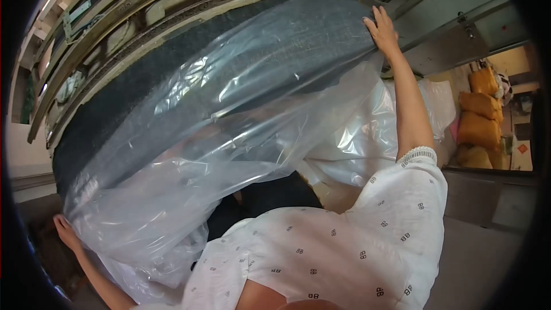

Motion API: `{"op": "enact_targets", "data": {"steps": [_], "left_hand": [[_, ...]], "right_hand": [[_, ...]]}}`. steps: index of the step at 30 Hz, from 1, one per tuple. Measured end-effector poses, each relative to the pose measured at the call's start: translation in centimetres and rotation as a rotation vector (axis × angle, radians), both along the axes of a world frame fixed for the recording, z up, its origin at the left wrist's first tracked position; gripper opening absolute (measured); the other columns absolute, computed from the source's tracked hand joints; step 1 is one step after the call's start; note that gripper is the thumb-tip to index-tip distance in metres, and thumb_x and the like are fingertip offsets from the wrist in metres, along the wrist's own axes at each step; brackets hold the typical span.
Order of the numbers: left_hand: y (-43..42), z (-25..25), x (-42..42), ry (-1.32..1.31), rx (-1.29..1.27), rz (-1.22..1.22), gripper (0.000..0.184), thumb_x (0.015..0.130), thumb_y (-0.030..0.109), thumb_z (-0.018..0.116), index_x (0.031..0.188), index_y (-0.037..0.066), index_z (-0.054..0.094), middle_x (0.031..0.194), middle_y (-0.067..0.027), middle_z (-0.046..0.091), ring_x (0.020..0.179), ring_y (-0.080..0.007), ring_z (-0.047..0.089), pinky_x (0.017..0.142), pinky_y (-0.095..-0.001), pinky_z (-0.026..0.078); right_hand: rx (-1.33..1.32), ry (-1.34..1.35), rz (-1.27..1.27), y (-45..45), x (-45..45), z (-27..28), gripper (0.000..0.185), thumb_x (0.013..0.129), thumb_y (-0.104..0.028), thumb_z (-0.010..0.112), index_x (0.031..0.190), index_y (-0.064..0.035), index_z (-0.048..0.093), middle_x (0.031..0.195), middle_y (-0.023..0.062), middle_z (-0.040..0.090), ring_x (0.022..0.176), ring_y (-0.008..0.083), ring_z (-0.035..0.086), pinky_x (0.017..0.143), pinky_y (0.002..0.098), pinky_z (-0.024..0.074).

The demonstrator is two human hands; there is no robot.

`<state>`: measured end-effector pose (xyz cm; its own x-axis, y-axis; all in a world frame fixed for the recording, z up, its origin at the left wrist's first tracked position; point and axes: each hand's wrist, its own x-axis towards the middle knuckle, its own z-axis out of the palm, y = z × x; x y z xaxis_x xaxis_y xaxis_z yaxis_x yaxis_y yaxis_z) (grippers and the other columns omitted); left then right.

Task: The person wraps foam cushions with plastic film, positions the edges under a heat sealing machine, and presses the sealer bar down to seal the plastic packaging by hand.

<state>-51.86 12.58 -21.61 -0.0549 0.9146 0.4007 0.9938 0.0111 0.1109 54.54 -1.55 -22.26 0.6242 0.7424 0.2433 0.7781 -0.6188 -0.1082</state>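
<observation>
Ideally, we draw the plastic sheet evenly taut, right hand splayed at one end, left hand at the other, its grip unclear.

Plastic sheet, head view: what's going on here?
A person is handling a clear plastic sheet draped over part of a dark surface. The right hand is at the sheet's right end, fingers spread; the left hand is at its lower left edge, grip unclear. The dark surface shows bare along its far side, and loose, wrinkled plastic bunches toward the person.
</observation>
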Motion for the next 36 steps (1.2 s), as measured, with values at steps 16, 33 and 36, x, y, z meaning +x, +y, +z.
{"op": "enact_targets", "data": {"steps": [16,33,36], "left_hand": [[15.3,-5.7,5.9,-0.544,0.522,0.242,0.028,0.079,0.023,0.054,0.098,0.005,0.064,0.095,-0.0113,0.065,0.091,-0.0252,0.060,0.081,-0.0347,0.045],[12.3,-4.5,11.5,-0.716,0.793,0.253,0.016,0.079,0.023,0.052,0.078,0.007,0.056,0.072,-0.0122,0.060,0.068,-0.0305,0.058,0.063,-0.0389,0.045],[13.5,-5.7,9.1,-0.552,0.753,0.164,0.023,0.083,0.026,0.049,0.081,0.004,0.055,0.077,-0.0141,0.060,0.071,-0.0289,0.057,0.066,-0.0390,0.044]], "right_hand": [[-0.537,-0.441,-0.043,9.5,-7.6,5.3,0.047,0.087,-0.044,0.043,0.130,-0.0262,0.041,0.139,0.0061,0.034,0.122,0.0378,0.035,0.094,0.0540,0.0337],[0.148,0.913,0.694,-5.8,-46.8,-12.7,0.038,0.085,-0.016,0.050,0.113,0.0078,0.048,0.108,0.0256,0.054,0.100,0.0376,0.050,0.089,0.0375,0.0378],[0.240,1.405,0.695,-6.4,-42.7,-5.1,0.027,0.087,-0.017,0.047,0.101,0.0032,0.058,0.092,0.0105,0.060,0.075,0.0222,0.051,0.077,0.0320,0.0419]]}}
